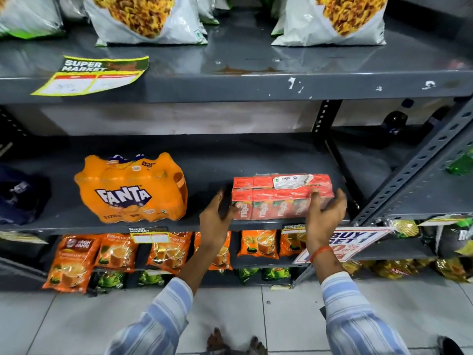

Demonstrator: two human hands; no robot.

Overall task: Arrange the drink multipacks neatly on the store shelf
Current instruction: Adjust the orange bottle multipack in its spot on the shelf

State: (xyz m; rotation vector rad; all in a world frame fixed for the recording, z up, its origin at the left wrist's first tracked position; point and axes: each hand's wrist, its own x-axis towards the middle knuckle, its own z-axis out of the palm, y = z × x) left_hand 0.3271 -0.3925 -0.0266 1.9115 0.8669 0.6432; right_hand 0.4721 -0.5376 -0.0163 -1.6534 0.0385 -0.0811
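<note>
A red shrink-wrapped multipack of Maaza juice cartons (279, 193) rests on the middle grey shelf (204, 160), near its front edge. My left hand (217, 213) presses against the pack's left end with fingers spread. My right hand (325, 213) cups its right front corner, thumb on the front face. An orange Fanta bottle multipack (130, 188) stands to the left on the same shelf, a gap apart from the red pack. A dark blue multipack (23, 196) sits at the far left, partly cut off.
Snack bags (146, 19) stand on the shelf above. Orange tea pouches (76, 257) fill the lower shelf. A slotted metal upright (414, 165) slants past at the right beside a buy-one-get-one sign (343, 244). Tiled floor lies below.
</note>
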